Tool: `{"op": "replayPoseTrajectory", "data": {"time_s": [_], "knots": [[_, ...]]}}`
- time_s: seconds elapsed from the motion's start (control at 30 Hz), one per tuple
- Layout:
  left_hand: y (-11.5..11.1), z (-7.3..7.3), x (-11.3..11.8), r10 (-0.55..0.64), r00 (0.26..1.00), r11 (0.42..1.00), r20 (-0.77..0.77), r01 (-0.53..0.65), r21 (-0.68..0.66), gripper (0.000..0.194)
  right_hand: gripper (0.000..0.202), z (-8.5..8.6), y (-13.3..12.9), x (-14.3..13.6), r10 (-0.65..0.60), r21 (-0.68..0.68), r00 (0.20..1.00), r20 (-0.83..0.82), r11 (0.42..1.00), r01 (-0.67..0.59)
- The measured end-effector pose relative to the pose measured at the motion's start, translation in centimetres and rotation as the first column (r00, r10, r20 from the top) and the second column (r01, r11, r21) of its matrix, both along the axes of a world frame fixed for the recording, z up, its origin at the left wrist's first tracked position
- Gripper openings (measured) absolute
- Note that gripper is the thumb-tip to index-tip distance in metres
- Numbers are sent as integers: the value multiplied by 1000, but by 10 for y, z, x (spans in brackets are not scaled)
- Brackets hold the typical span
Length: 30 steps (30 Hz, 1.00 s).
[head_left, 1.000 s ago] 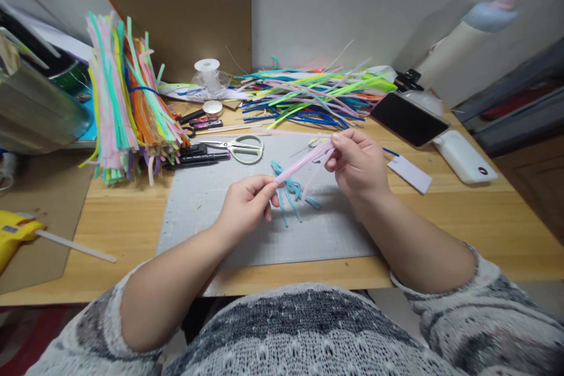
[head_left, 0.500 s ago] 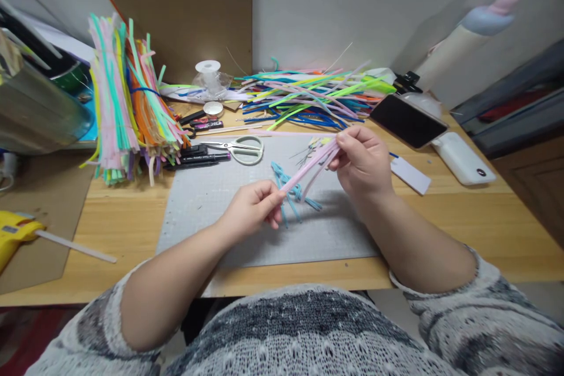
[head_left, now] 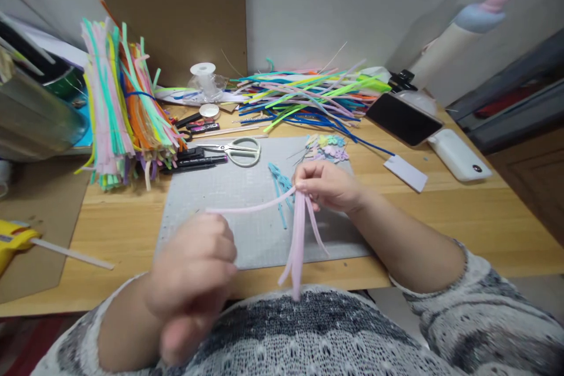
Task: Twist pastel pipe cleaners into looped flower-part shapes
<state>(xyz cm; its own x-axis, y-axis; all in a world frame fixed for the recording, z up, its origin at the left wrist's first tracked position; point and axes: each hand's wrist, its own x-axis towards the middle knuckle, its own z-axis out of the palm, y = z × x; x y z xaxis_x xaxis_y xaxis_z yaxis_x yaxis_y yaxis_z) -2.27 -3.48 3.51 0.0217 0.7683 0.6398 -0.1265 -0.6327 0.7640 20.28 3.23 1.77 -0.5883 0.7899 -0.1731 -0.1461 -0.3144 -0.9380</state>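
Several pale pink pipe cleaners (head_left: 299,241) hang down from my right hand (head_left: 328,185), whose thumb and fingers are pinched on their upper ends. One strand stretches out sideways from that pinch to just above my left hand (head_left: 194,276). That hand is low on the left, smeared by motion, and whether it touches the strand cannot be made out. Behind the pink strands, a bunch of light blue pipe cleaners (head_left: 277,179) lies on the grey cutting mat (head_left: 189,197). Small pastel flower shapes (head_left: 328,148) rest at the mat's far edge, beyond my right hand.
Scissors (head_left: 242,151) and black pens (head_left: 198,163) lie at the mat's upper left. Pipe cleaner bundles (head_left: 108,94) stand at left, with loose ones (head_left: 308,94) along the wall. A yellow glue gun (head_left: 15,238) sits far left; a phone (head_left: 403,119) leans at right.
My right hand has come down and left with the pink pipe cleaners, which now dangle. My left hand has swept down toward my body, away from the bundle; one strand now sticks out leftward.
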Motion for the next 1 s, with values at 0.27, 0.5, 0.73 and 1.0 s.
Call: {"op": "replayPoseTrajectory", "data": {"time_s": [0.27,0.5,0.73,1.0], "knots": [[56,-13,19,-111,994,759,-17,74,-647,16,21,-5,-7,-13,43,86,982,183,995,-59],[44,-38,34,-430,897,436,100,304,-847,34,25,-21,-13,-22,-67,21,986,154,998,64],[53,-40,31,-298,927,371,229,333,-867,38,29,-27,-27,-30,-142,-69,990,17,987,143],[53,-35,30,-278,932,405,234,335,-851,32,26,-36,-38,-35,-147,-170,988,-53,976,136]]}}
